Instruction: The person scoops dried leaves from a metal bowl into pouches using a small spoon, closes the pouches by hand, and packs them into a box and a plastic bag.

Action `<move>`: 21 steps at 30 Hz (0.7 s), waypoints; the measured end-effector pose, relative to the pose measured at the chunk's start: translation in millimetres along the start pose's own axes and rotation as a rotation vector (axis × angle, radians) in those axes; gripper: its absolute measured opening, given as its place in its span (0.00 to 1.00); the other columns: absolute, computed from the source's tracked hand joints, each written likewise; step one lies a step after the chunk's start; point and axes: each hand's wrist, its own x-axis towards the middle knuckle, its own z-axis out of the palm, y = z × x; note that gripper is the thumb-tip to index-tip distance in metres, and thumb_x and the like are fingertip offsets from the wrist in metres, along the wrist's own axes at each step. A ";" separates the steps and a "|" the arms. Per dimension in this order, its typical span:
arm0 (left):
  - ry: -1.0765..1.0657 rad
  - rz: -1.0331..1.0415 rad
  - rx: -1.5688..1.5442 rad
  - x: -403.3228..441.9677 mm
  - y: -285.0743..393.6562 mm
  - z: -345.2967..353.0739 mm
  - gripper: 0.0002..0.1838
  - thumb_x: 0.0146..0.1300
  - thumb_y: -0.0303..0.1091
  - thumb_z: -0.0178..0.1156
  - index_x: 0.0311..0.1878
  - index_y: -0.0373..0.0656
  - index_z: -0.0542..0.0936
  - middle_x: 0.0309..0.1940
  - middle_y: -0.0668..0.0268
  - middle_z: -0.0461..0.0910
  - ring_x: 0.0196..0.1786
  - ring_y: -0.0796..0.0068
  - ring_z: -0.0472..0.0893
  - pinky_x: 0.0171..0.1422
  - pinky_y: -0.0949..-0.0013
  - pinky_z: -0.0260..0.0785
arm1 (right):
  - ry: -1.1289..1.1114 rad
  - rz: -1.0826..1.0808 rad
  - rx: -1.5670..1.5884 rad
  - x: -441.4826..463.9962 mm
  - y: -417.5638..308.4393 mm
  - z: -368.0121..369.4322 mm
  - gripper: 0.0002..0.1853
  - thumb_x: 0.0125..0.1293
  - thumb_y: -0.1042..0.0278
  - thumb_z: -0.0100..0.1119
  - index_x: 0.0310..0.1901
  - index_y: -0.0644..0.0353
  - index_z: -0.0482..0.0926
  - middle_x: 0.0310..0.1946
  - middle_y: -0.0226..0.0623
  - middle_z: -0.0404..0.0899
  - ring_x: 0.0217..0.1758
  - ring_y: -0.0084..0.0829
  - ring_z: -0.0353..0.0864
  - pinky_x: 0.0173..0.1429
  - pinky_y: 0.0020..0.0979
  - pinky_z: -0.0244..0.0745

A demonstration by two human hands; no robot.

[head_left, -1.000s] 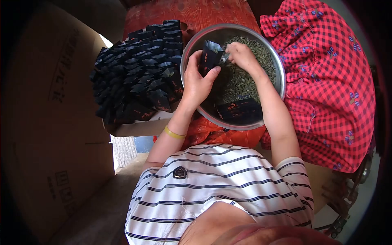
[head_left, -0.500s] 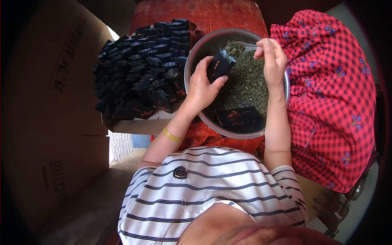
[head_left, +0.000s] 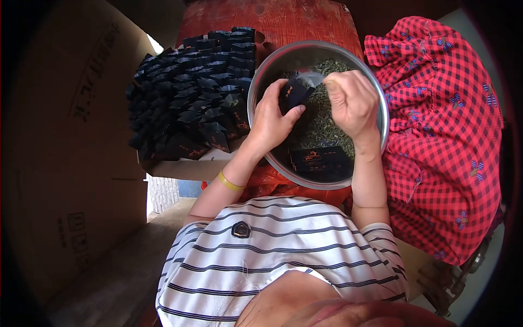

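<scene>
A small black packet [head_left: 297,94] with orange print is held in my left hand [head_left: 272,117], over the left part of a steel bowl [head_left: 261,72]. My right hand [head_left: 353,103] pinches the handle of a pale, translucent scoop [head_left: 311,79]. The scoop's head lies at the packet's mouth, so how much it carries is hard to see. Dried green leaves [head_left: 321,128] cover much of the bowl's inside. Flat black packets [head_left: 320,159] rest on them near the bowl's front wall.
Many upright black packets [head_left: 190,98] stand in a carton [head_left: 190,169] at the left. A red wooden surface [head_left: 283,19] is behind the bowl, red checked cloth [head_left: 436,136] at the right. A large cardboard panel [head_left: 71,147] rises at far left; orange-red plastic [head_left: 272,182] lies below the bowl.
The scoop was down in the leaves, then came up loaded with leaves and has moved left onto the packet's mouth. My left hand keeps the packet, now tilted further right.
</scene>
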 end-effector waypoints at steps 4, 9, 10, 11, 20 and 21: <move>-0.043 -0.025 0.029 0.4 8.2 -3.6 0.33 0.55 0.32 0.72 0.62 0.33 0.70 0.55 0.46 0.77 0.58 0.50 0.79 0.62 0.59 0.71 | -0.177 -0.071 0.032 -5.6 -6.6 14.5 0.05 0.66 0.70 0.63 0.34 0.60 0.79 0.28 0.38 0.80 0.30 0.40 0.81 0.34 0.36 0.74; -0.006 -0.002 0.028 -0.3 3.7 -1.3 0.32 0.55 0.32 0.71 0.61 0.33 0.71 0.55 0.45 0.77 0.59 0.48 0.78 0.63 0.57 0.70 | -0.075 -0.066 0.014 -4.0 -4.2 9.0 0.05 0.65 0.68 0.63 0.33 0.58 0.79 0.25 0.34 0.79 0.29 0.39 0.81 0.36 0.36 0.74; -0.008 0.042 0.056 -1.0 6.2 -2.3 0.32 0.55 0.32 0.71 0.61 0.33 0.71 0.55 0.45 0.77 0.59 0.47 0.78 0.63 0.57 0.70 | -0.104 -0.081 0.012 -4.8 -6.5 9.3 0.05 0.66 0.70 0.62 0.33 0.59 0.79 0.26 0.37 0.79 0.29 0.40 0.80 0.36 0.37 0.74; -0.017 0.089 0.086 -1.3 8.0 -3.2 0.32 0.55 0.32 0.71 0.61 0.33 0.71 0.55 0.45 0.77 0.59 0.47 0.78 0.64 0.56 0.70 | -0.149 -0.094 0.045 -6.2 -12.5 18.1 0.05 0.65 0.71 0.62 0.32 0.60 0.78 0.26 0.37 0.79 0.29 0.41 0.81 0.36 0.37 0.74; 0.042 0.079 0.099 -0.8 0.6 0.2 0.32 0.57 0.32 0.71 0.63 0.32 0.71 0.52 0.48 0.81 0.57 0.57 0.81 0.62 0.62 0.71 | 0.115 0.284 0.112 -13.1 20.6 9.7 0.12 0.75 0.66 0.53 0.36 0.64 0.80 0.25 0.40 0.80 0.26 0.32 0.80 0.33 0.32 0.75; 0.047 0.098 0.107 -0.6 0.9 -0.1 0.32 0.58 0.32 0.71 0.63 0.32 0.71 0.52 0.49 0.81 0.56 0.59 0.81 0.61 0.63 0.71 | 0.116 0.338 0.102 -14.1 26.3 11.3 0.12 0.75 0.65 0.52 0.38 0.64 0.81 0.25 0.40 0.80 0.27 0.29 0.81 0.35 0.31 0.75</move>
